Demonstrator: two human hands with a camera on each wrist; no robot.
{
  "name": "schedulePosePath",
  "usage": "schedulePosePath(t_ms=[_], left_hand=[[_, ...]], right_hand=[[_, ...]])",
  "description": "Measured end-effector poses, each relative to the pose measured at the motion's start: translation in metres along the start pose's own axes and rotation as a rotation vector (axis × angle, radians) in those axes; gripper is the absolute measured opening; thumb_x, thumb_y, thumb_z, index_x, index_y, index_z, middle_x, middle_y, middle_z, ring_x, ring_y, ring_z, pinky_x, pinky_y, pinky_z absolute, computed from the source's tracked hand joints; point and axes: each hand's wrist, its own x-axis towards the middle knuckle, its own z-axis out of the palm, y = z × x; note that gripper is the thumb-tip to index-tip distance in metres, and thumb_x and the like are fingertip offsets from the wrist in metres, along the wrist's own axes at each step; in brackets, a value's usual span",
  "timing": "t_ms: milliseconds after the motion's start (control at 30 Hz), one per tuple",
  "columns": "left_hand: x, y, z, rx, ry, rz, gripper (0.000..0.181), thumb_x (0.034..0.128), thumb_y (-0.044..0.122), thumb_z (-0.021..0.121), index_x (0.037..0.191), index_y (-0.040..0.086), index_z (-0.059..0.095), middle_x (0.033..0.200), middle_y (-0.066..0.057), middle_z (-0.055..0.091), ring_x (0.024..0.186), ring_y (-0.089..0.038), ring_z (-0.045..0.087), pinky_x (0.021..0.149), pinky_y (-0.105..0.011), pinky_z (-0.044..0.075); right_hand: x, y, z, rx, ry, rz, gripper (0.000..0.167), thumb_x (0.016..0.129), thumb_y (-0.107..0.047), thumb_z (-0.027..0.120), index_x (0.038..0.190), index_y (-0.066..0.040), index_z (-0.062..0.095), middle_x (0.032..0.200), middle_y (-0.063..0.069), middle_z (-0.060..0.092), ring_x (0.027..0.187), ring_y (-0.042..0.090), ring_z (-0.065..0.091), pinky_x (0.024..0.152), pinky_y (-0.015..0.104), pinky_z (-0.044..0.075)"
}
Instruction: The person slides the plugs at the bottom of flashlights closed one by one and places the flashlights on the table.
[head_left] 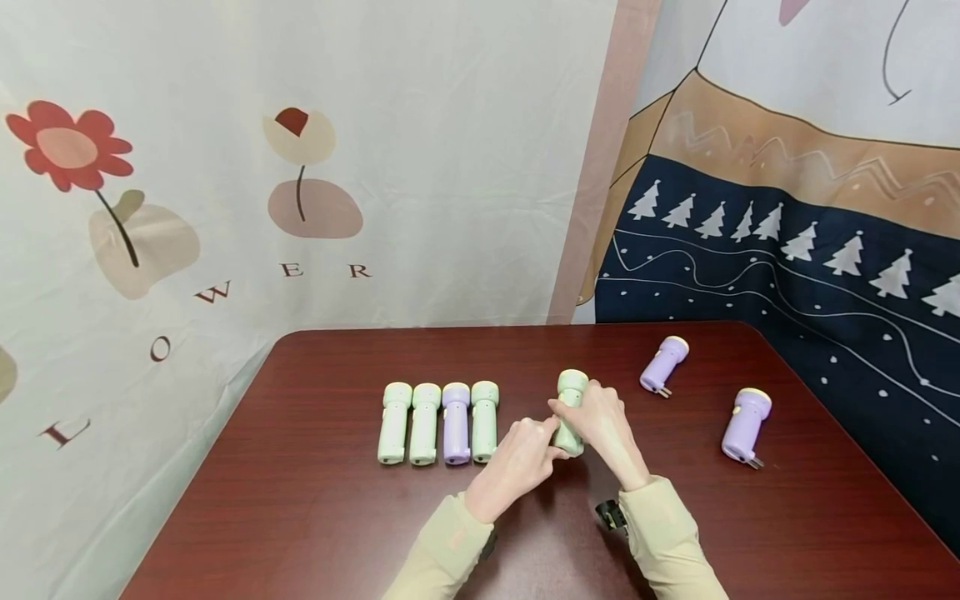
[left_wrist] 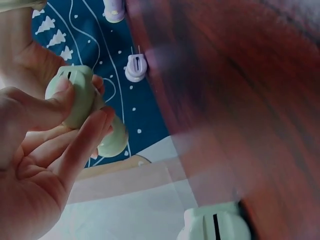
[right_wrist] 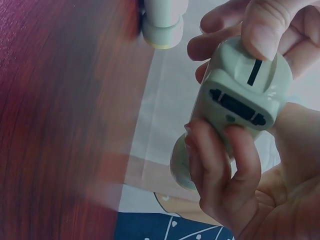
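dark red table [head_left: 300, 517] bears 4 torches [head_left: 455, 425] in a row, seemingly done, while left hand [head_left: 517, 458] and right hand [head_left: 606, 421], fingers curled, pinch a green torch [head_left: 572, 390] right of it, and 2 purple torches [head_left: 744, 427], prongs [head_left: 757, 463] out, lie farther right, apparently not yet done.

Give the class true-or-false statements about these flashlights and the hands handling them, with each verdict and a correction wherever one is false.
1. The left hand and right hand hold the same green flashlight. True.
2. The row of four flashlights is all green. False: one purple flashlight lies among three green ones.
3. The held flashlight is left of that row. False: it is to the right.
4. Prongs show on both purple flashlights lying right of the hands. True.
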Motion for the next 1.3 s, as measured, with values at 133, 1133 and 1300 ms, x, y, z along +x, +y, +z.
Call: schedulePosePath(t_ms=[133,1133,1300], left_hand=[[0.001,-0.004,-0.007,-0.048,-0.050,0.009,0.015,0.0825,0.019,0.072,0.086,0.009,0.061,0.065,0.000,0.063,0.061,-0.013,0.063,0.055,-0.018,0.045],[-0.004,-0.046,-0.010,0.204,0.113,-0.592,0.026,0.0625,0.016,0.085,0.065,0.003,0.063,0.066,-0.016,0.064,0.061,-0.033,0.061,0.058,-0.041,0.049],[-0.003,-0.048,-0.011,0.196,0.114,-0.598,0.026,0.0620,0.015,0.086,0.064,0.003,0.062,0.066,-0.016,0.064,0.060,-0.034,0.061,0.056,-0.041,0.050]], right_hand=[[0.001,0.000,0.000,0.007,-0.017,0.011,0.054,0.080,-0.041,0.070,0.098,0.008,0.055,0.079,0.017,0.060,0.063,0.024,0.057,0.051,0.028,0.045],[0.004,-0.003,0.027,-0.014,-0.019,-0.032,0.050,0.076,-0.043,0.072,0.089,0.002,0.057,0.074,0.014,0.059,0.064,0.026,0.058,0.053,0.031,0.043],[0.005,-0.013,0.040,-0.028,-0.027,-0.072,0.050,0.075,-0.044,0.073,0.087,0.002,0.057,0.073,0.013,0.058,0.064,0.027,0.058,0.056,0.035,0.046]])
